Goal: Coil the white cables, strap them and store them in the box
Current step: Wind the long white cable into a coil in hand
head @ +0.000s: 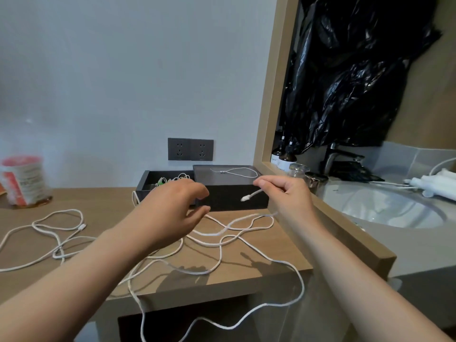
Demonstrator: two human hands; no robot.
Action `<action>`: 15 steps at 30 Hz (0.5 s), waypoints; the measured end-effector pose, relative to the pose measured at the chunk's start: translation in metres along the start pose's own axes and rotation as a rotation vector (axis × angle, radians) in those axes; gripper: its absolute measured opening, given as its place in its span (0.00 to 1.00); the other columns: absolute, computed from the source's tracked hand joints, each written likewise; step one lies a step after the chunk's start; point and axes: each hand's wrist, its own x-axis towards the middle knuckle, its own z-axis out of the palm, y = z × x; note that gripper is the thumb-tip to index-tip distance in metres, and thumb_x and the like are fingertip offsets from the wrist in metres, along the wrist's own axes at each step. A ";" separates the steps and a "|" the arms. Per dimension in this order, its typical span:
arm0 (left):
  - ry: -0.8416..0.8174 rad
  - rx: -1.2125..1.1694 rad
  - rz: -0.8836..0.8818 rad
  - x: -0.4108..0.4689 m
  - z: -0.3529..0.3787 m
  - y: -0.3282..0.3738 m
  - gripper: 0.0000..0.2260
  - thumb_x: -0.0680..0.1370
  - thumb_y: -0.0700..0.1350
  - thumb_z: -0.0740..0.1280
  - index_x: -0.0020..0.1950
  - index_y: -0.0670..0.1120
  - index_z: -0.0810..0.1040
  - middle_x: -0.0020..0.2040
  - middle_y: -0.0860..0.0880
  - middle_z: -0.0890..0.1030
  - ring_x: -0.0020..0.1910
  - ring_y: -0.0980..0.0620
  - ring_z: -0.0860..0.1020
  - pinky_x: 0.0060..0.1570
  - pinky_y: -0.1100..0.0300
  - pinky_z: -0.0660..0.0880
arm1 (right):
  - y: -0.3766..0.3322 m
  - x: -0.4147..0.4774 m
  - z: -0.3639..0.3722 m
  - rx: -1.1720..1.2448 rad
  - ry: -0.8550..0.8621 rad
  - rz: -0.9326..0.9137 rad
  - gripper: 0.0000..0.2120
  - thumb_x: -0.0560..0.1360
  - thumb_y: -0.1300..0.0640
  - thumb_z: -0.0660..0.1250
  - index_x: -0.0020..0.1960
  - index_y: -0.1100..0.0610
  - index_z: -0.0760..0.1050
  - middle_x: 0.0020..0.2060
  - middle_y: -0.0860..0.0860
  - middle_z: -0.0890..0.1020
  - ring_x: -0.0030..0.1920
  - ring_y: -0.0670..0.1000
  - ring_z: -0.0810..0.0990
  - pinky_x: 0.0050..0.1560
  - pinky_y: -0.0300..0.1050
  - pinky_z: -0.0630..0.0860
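Canister, far left: a red-labelled clear plastic canister (23,180) stands at the back of the light wooden surface (103,201), well apart from the work.
Loose white cable (59,228): sprawled uncoiled on the surface at left, one connector showing. No strap on it.
Left hand (172,206): hovers above the tangle, just in front of the box. Grip: fingers apart and lightly curved, holding nothing. Judged ready to gather slack.
Open black cardboard box (142,193): against the wall, with bundled cables already inside. It is the store for finished coils.
Black rectangular lid (222,196): touching the box's right side, with a thin white cord (237,171) on top.
Tangled white cable (251,194): looped across the surface, one loop hanging over the front edge.
Right hand (283,193): raised before the lid. Grip: thumb and forefinger clamped on the tangled cable just behind its plug tip (244,198), judged as the starting end for coiling.
White washbasin (394,211): far right, not involved.
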 end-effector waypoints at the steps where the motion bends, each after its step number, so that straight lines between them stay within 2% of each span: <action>1: 0.012 -0.006 -0.006 0.004 0.003 -0.003 0.14 0.79 0.53 0.64 0.63 0.51 0.76 0.56 0.54 0.79 0.52 0.55 0.76 0.52 0.60 0.75 | 0.002 0.000 0.004 -0.001 -0.022 -0.014 0.08 0.77 0.61 0.67 0.45 0.54 0.85 0.39 0.42 0.85 0.42 0.34 0.79 0.42 0.24 0.70; 3: 0.012 -0.024 -0.009 0.013 0.012 -0.011 0.15 0.79 0.53 0.63 0.64 0.50 0.75 0.57 0.53 0.78 0.54 0.54 0.77 0.54 0.58 0.75 | 0.008 0.004 0.015 -0.008 -0.070 -0.023 0.09 0.78 0.62 0.66 0.45 0.56 0.84 0.37 0.41 0.83 0.39 0.34 0.78 0.40 0.24 0.69; 5: -0.001 -0.047 -0.009 0.022 0.025 -0.021 0.16 0.80 0.52 0.63 0.65 0.49 0.75 0.57 0.51 0.78 0.56 0.52 0.77 0.55 0.56 0.74 | 0.015 0.011 0.027 0.031 -0.116 -0.004 0.09 0.79 0.62 0.64 0.48 0.56 0.83 0.30 0.37 0.79 0.33 0.35 0.76 0.35 0.26 0.68; 7: -0.020 -0.060 -0.016 0.032 0.037 -0.032 0.16 0.80 0.52 0.62 0.65 0.48 0.74 0.58 0.51 0.77 0.56 0.52 0.76 0.57 0.56 0.72 | 0.020 0.020 0.038 0.090 -0.151 0.023 0.07 0.80 0.61 0.63 0.50 0.56 0.80 0.25 0.40 0.73 0.26 0.39 0.70 0.31 0.29 0.65; 10: -0.033 -0.077 -0.047 0.048 0.051 -0.051 0.17 0.81 0.52 0.60 0.68 0.48 0.72 0.60 0.50 0.76 0.59 0.52 0.75 0.58 0.58 0.70 | 0.024 0.041 0.058 0.198 -0.233 0.061 0.04 0.81 0.61 0.62 0.48 0.56 0.75 0.24 0.45 0.63 0.24 0.44 0.60 0.26 0.36 0.59; 15: 0.012 -0.205 -0.100 0.069 0.071 -0.085 0.22 0.81 0.52 0.59 0.75 0.51 0.62 0.68 0.53 0.71 0.65 0.55 0.71 0.62 0.63 0.65 | 0.029 0.080 0.090 0.234 -0.354 0.058 0.03 0.81 0.62 0.60 0.51 0.56 0.71 0.23 0.43 0.63 0.23 0.43 0.59 0.25 0.36 0.58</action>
